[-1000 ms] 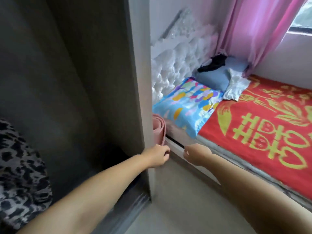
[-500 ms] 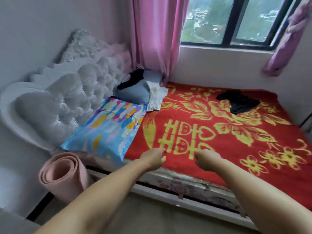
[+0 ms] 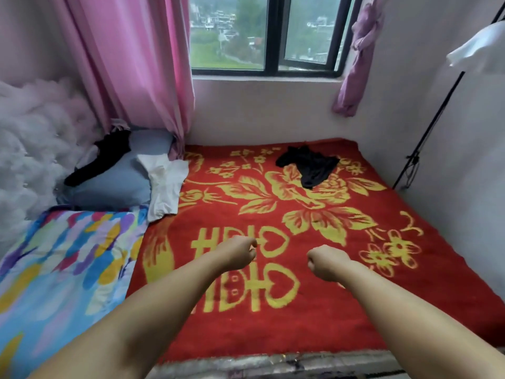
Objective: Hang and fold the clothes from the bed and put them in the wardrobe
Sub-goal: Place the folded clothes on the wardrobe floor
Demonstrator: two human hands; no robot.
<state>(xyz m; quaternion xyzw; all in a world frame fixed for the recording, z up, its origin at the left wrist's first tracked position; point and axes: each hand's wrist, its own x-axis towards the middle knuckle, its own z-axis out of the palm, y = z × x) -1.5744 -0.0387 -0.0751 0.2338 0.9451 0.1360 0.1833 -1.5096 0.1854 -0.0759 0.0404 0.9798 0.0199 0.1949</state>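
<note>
Clothes lie scattered on the bed (image 3: 273, 324), on its red blanket: a black garment (image 3: 311, 166) far from the blue pillow (image 3: 114, 184), a white garment (image 3: 166, 184) against that pillow, another black piece (image 3: 103, 158), perhaps trousers, across it. Left hand (image 3: 236, 255) and right hand (image 3: 326, 262) hover curled, holding nothing

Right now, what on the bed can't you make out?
- Black garment by the window, head view: crumpled, its kind is unclear.
- Black garment on the blue pillow: far end runs behind the pink curtain.
- Both hands' fingers, left hand, right hand: curled away from view.
</note>
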